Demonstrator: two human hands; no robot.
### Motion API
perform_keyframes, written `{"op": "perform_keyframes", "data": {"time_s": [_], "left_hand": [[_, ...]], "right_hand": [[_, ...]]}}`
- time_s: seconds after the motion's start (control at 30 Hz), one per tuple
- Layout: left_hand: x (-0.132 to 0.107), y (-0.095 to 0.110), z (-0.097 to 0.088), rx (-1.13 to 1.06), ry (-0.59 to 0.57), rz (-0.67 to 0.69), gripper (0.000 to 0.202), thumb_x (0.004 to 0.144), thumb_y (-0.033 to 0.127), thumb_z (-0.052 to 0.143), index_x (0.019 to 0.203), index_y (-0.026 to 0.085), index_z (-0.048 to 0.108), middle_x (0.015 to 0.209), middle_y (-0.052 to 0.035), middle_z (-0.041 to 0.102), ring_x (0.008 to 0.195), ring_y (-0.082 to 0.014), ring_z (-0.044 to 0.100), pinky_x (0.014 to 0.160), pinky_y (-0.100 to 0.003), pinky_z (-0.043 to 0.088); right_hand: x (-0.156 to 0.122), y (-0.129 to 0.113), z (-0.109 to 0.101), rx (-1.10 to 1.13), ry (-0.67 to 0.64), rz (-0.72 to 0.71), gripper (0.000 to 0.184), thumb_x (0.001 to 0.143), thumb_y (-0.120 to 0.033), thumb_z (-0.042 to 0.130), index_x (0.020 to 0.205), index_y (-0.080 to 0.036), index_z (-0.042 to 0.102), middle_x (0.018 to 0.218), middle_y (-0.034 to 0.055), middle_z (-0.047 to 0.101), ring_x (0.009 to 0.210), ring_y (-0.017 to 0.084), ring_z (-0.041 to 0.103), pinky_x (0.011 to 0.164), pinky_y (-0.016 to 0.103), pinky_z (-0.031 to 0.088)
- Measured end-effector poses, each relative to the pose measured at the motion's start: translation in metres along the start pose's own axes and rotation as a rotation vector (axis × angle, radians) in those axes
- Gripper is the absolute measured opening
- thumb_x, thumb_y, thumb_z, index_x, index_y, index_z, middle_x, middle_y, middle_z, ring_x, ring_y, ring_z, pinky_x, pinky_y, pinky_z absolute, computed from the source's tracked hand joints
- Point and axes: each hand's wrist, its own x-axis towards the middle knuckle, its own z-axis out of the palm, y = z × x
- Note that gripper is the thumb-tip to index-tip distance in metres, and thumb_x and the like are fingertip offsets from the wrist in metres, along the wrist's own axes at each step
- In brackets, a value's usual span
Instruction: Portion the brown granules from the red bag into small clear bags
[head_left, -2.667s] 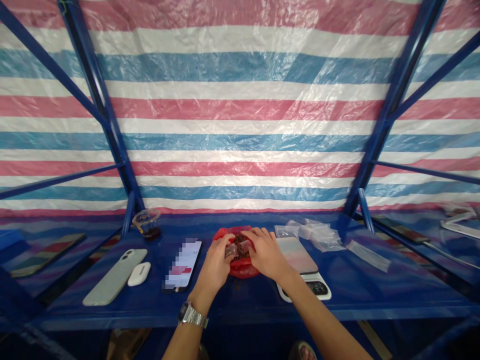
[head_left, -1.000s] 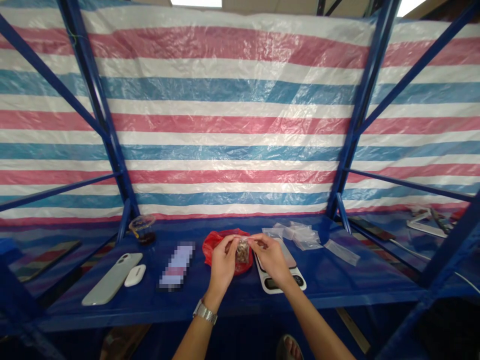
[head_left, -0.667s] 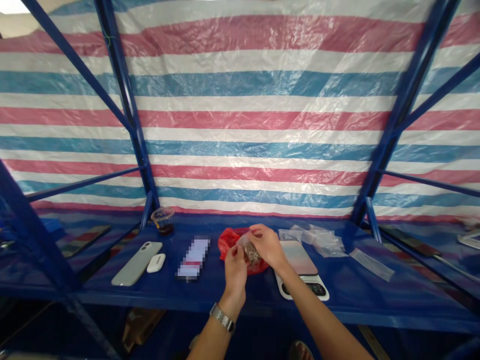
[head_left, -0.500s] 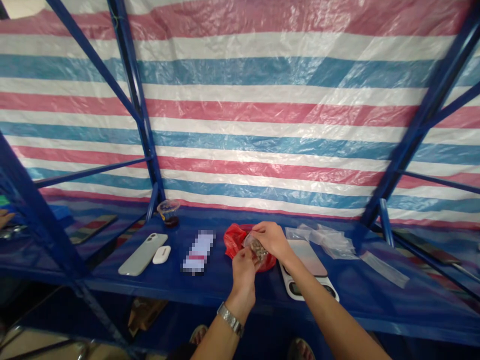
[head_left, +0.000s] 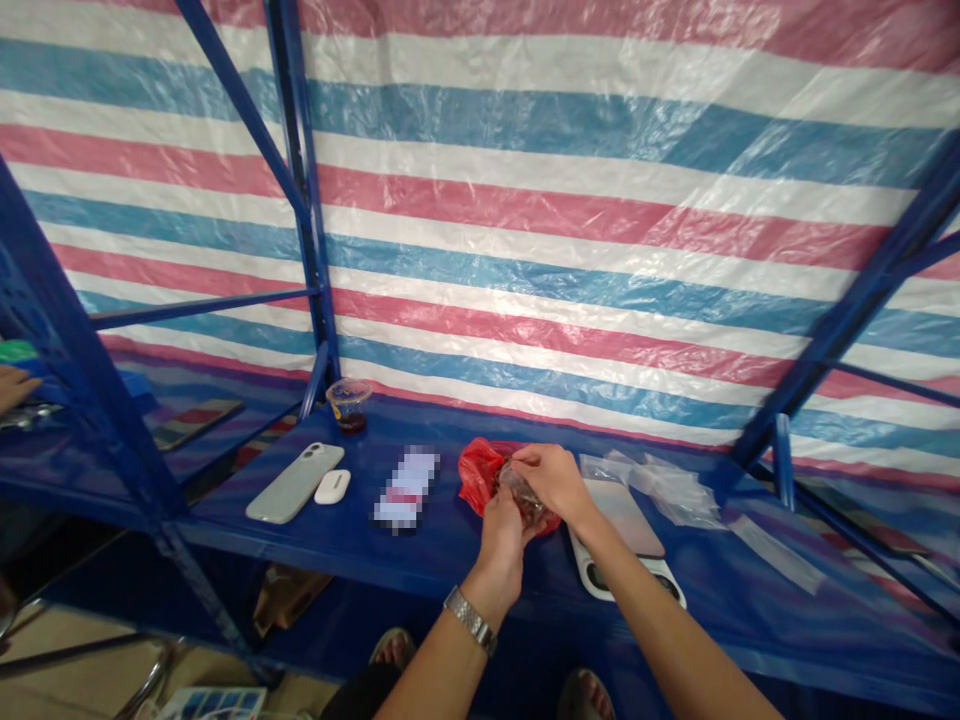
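Note:
Both hands are at a small clear plastic bag (head_left: 528, 498) filled with small brownish pieces, too blurred to name. My left hand (head_left: 504, 528), below a metal-band watch, is closed around the bag's near left side. From above and to the right, my right hand (head_left: 553, 482) pinches the bag's upper part with its fingertips. Beneath them an opened red plastic bag (head_left: 478, 474) lies crumpled on the blue shelf (head_left: 442, 570), and its inside is mostly hidden. Just right of it sits a white kitchen scale (head_left: 624, 522), partly covered by my right forearm.
Flat clear plastic bags (head_left: 679, 488) lie right of the scale, with a single one (head_left: 777, 553) farther right. To the left are a phone with a blurred screen (head_left: 407, 488), a white earbud case (head_left: 332, 487), a pale phone (head_left: 295, 484) and a plastic cup (head_left: 350, 406) of dark liquid.
The head view has tilted and shifted a little. My hands stay over the red bag with the clear bag between them, and the left fingers sit slightly differently on it.

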Motion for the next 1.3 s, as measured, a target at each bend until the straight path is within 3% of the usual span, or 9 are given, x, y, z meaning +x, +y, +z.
{"op": "perform_keyframes", "data": {"time_s": [0.1, 0.2, 0.33, 0.43, 0.5, 0.7, 0.9, 1.1, 1.3], "left_hand": [[0.001, 0.002, 0.000, 0.084, -0.007, 0.032, 0.040, 0.100, 0.047, 0.048, 0.107, 0.013, 0.068, 0.100, -0.0167, 0.077, 0.084, -0.0249, 0.076, 0.079, -0.040, 0.063], [-0.003, 0.008, -0.001, 0.189, 0.013, 0.146, 0.034, 0.099, 0.043, 0.052, 0.108, 0.014, 0.069, 0.112, -0.0170, 0.075, 0.106, -0.0283, 0.073, 0.096, -0.044, 0.057], [-0.008, 0.014, -0.004, 0.446, 0.016, 0.475, 0.031, 0.099, 0.031, 0.052, 0.124, 0.019, 0.068, 0.141, -0.0125, 0.065, 0.138, -0.0251, 0.054, 0.124, -0.042, 0.032], [-0.006, 0.011, -0.006, 0.717, 0.029, 0.745, 0.039, 0.102, 0.034, 0.046, 0.132, 0.017, 0.064, 0.141, -0.0157, 0.065, 0.136, -0.0286, 0.056, 0.121, -0.049, 0.035], [-0.003, 0.009, -0.006, 0.769, 0.016, 0.823, 0.040, 0.102, 0.036, 0.046, 0.132, 0.017, 0.063, 0.138, -0.0162, 0.067, 0.132, -0.0295, 0.059, 0.118, -0.050, 0.040], [-0.002, 0.004, 0.002, 0.723, -0.115, 0.839, 0.034, 0.100, 0.038, 0.054, 0.127, 0.021, 0.063, 0.122, -0.0123, 0.073, 0.113, -0.0253, 0.069, 0.104, -0.043, 0.051], [-0.005, 0.005, 0.003, 0.793, -0.078, 0.856, 0.034, 0.100, 0.038, 0.052, 0.124, 0.019, 0.064, 0.111, -0.0116, 0.073, 0.103, -0.0240, 0.069, 0.100, -0.044, 0.052], [-0.006, 0.010, -0.007, 0.906, -0.119, 0.859, 0.032, 0.102, 0.040, 0.048, 0.118, 0.020, 0.066, 0.115, -0.0114, 0.071, 0.102, -0.0242, 0.068, 0.098, -0.044, 0.053], [-0.008, 0.015, -0.019, 0.970, -0.186, 0.894, 0.029, 0.104, 0.037, 0.044, 0.117, 0.022, 0.065, 0.120, -0.0111, 0.071, 0.110, -0.0247, 0.068, 0.102, -0.044, 0.052]], "right_hand": [[-0.005, 0.004, 0.000, 0.045, 0.044, 0.017, 0.016, 0.079, -0.023, 0.064, 0.081, -0.023, 0.079, 0.088, 0.0043, 0.082, 0.086, 0.025, 0.077, 0.081, 0.034, 0.055], [-0.012, 0.010, -0.004, 0.134, 0.076, 0.019, 0.018, 0.082, -0.028, 0.063, 0.088, -0.020, 0.078, 0.091, 0.0057, 0.082, 0.086, 0.023, 0.077, 0.084, 0.034, 0.057], [-0.026, 0.018, -0.019, 0.423, 0.112, -0.031, 0.027, 0.081, -0.042, 0.071, 0.091, -0.018, 0.075, 0.095, 0.0083, 0.081, 0.090, 0.024, 0.076, 0.089, 0.037, 0.058], [-0.037, 0.022, -0.030, 0.507, 0.122, -0.074, 0.032, 0.077, -0.048, 0.078, 0.091, -0.019, 0.075, 0.096, 0.0088, 0.080, 0.091, 0.025, 0.075, 0.091, 0.040, 0.058], [-0.044, 0.024, -0.036, 0.529, 0.102, -0.092, 0.034, 0.076, -0.047, 0.080, 0.095, -0.020, 0.075, 0.095, 0.0078, 0.080, 0.090, 0.024, 0.074, 0.090, 0.039, 0.058], [-0.053, 0.041, -0.065, 0.455, 0.165, -0.039, 0.040, 0.078, -0.042, 0.077, 0.113, -0.023, 0.072, 0.088, 0.0028, 0.078, 0.085, 0.022, 0.074, 0.085, 0.037, 0.058], [-0.059, 0.090, -0.101, 0.163, 0.284, 0.176, 0.036, 0.079, -0.029, 0.064, 0.112, -0.016, 0.072, 0.080, 0.0060, 0.077, 0.069, 0.023, 0.072, 0.070, 0.036, 0.057], [-0.064, 0.121, -0.105, -0.068, 0.373, 0.238, 0.034, 0.077, -0.025, 0.067, 0.108, -0.017, 0.075, 0.089, 0.0088, 0.079, 0.090, 0.029, 0.074, 0.089, 0.041, 0.053], [-0.066, 0.133, -0.112, -0.194, 0.442, 0.281, 0.034, 0.090, -0.032, 0.053, 0.111, -0.017, 0.075, 0.098, 0.0121, 0.079, 0.096, 0.030, 0.073, 0.089, 0.040, 0.052]]}}
